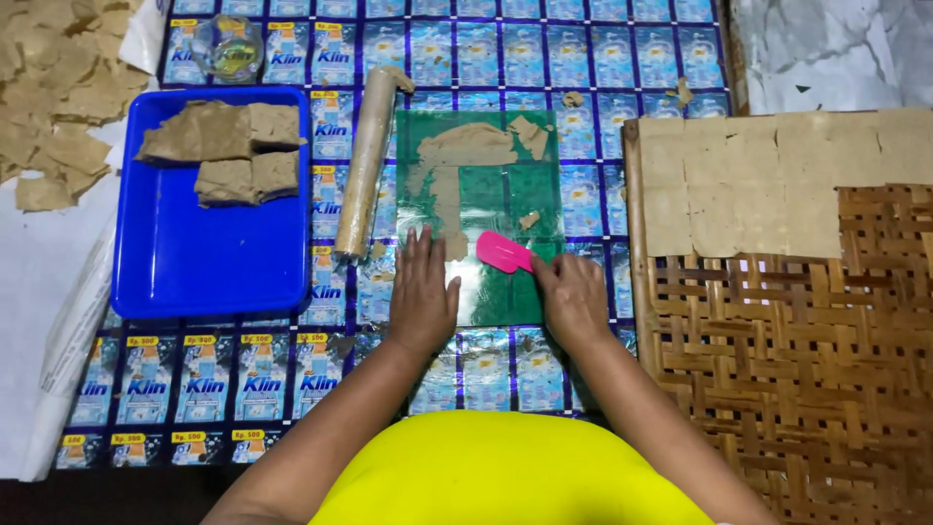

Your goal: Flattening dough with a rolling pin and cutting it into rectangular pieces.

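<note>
Spatula [502,252] (pink) pinched in right hand [573,297] fingers.

Plastic sheet [505,209] sits mid-frame on the sachet mat [622,58], dough scraps on it. Rolling pin [367,165] lies just left of the sheet, tray [209,262] with dough slabs [228,151] further left. Woven rack [797,369] fills the right, flat dough sheets [768,180] along its top. Jar [226,46] upper left, above the tray.

Pink spatula [503,252] lies blade-flat, angled up-left, near the front edge of a green plastic sheet [505,199] spread flat mid-mat, tan dough [466,148] smeared in patches across the sheet's back and left parts, scraps near right edge.
</note>
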